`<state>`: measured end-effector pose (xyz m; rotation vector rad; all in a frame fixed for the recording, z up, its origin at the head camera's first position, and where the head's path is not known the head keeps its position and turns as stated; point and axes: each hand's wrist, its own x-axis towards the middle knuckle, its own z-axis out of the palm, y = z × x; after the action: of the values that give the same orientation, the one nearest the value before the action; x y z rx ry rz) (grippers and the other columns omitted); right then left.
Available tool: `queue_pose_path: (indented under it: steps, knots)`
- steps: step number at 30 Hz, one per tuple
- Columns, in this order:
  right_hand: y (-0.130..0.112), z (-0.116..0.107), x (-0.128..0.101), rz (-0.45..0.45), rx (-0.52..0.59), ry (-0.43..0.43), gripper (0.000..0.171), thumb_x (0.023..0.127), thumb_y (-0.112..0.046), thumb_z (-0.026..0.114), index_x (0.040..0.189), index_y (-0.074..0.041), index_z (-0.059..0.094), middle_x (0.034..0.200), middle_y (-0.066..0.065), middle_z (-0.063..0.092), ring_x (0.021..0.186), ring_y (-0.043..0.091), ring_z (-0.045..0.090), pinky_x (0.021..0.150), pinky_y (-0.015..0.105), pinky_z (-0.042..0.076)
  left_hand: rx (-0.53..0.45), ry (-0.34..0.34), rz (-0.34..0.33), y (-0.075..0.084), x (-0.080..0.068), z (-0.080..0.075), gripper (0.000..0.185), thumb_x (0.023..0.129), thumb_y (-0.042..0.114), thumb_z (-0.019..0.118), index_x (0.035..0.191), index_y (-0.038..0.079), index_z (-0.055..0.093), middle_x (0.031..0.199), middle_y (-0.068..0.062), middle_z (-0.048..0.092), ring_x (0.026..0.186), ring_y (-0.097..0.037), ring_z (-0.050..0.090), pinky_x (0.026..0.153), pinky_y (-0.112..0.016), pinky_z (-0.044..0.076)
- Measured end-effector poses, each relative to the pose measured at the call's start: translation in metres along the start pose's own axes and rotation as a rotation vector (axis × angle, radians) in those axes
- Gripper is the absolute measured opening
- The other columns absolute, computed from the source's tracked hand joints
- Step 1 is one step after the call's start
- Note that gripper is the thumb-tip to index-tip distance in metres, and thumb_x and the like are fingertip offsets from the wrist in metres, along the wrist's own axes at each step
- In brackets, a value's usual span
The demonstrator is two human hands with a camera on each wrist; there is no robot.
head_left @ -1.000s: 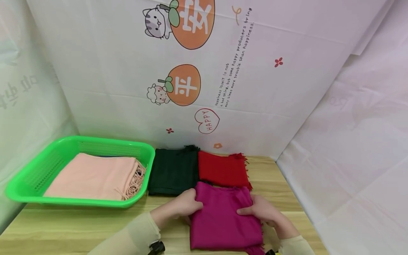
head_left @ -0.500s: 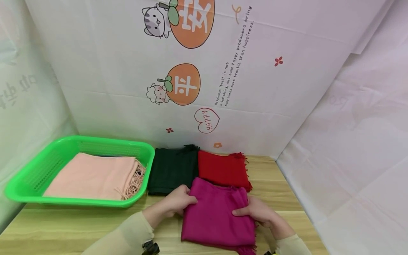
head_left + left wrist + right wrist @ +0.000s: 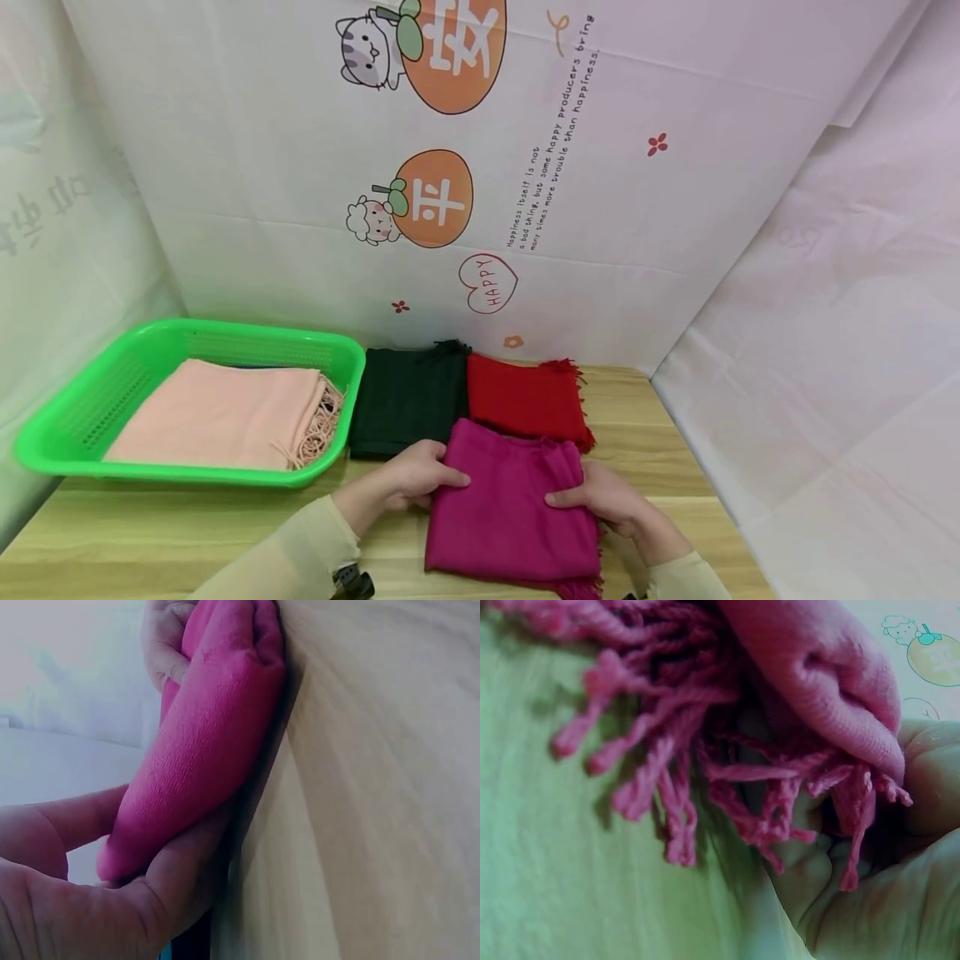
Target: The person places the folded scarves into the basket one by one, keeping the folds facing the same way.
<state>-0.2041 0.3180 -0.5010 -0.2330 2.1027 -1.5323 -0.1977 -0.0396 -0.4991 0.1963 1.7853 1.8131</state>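
Two hands hold one folded magenta scarf (image 3: pixel 510 504) by its opposite edges: the left hand (image 3: pixel 408 482) pinches the left edge, thumb on top, fingers beneath, and the right hand (image 3: pixel 607 498) clasps the fringed right edge (tassels hang over its palm in the right wrist view), which likely keeps the fold from opening. The scarf rests on the wooden table (image 3: pixel 150 533). Behind it lie a dark green scarf (image 3: pixel 405 400) and a red scarf (image 3: pixel 525 398); to its left, a green basket (image 3: pixel 97 392) contains a peach scarf (image 3: pixel 217 412).
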Motion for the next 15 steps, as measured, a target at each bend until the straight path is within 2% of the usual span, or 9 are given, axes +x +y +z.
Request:
queue_pose_path:
  steps: [4,9,15]
  knots:
    - [0.003,0.001,0.001,-0.010,0.016,0.005,0.056,0.097,-0.011,0.087,0.140,0.011,0.059,0.119,0.012,0.075,0.107,0.027,0.074,0.092,0.038,0.062,-0.016,-0.003,0.001,-0.001,0.000,0.002,0.041,0.104,0.007,0.073,0.138,-0.008,0.058,0.116,-0.018,0.075,0.097,-0.030,0.079,0.080,-0.049,0.068]
    - [0.004,0.004,0.002,-0.015,0.079,-0.024,0.056,0.098,-0.009,0.085,0.143,0.011,0.058,0.123,0.014,0.075,0.111,0.028,0.074,0.095,0.038,0.062,-0.063,0.013,0.002,0.002,-0.003,0.005,0.048,0.104,0.011,0.070,0.145,-0.008,0.051,0.121,-0.019,0.072,0.100,-0.028,0.077,0.082,-0.047,0.067]
    - [0.001,0.011,0.003,-0.019,0.135,-0.062,0.054,0.100,-0.009,0.082,0.144,0.012,0.057,0.127,0.014,0.075,0.113,0.027,0.074,0.096,0.038,0.062,-0.120,-0.004,0.053,0.009,-0.010,0.003,0.052,0.106,0.012,0.066,0.150,-0.008,0.046,0.125,-0.019,0.072,0.102,-0.026,0.077,0.087,-0.041,0.066]
